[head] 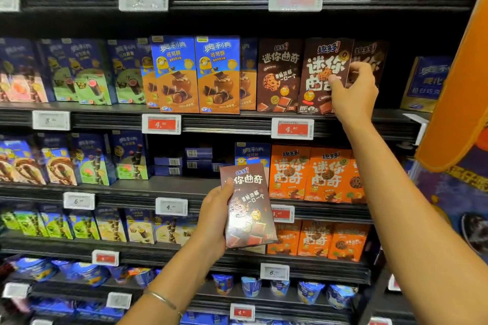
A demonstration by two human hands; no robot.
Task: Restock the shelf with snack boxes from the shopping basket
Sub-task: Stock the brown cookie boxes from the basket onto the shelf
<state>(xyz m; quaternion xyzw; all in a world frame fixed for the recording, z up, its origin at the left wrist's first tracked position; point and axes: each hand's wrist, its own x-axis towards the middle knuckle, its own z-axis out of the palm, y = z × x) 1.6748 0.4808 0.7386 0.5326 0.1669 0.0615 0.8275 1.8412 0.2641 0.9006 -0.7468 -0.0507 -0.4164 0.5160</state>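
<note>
fingers (334,79) pinch brown box (320,60) — standing on shelf (237,125).

The black shelf (237,124) has many levels; white and red price tags (161,124) sit on its front edges; on one level stand green boxes (89,74), blue boxes (217,74), then a brown box (280,76) with more beside it; orange boxes (327,174) stand one level down; blue cups (250,286) sit near the bottom.

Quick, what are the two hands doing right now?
Left hand: grips a loose brown cookie box.
Right hand: pinches a shelved brown box by its edge.
</note>
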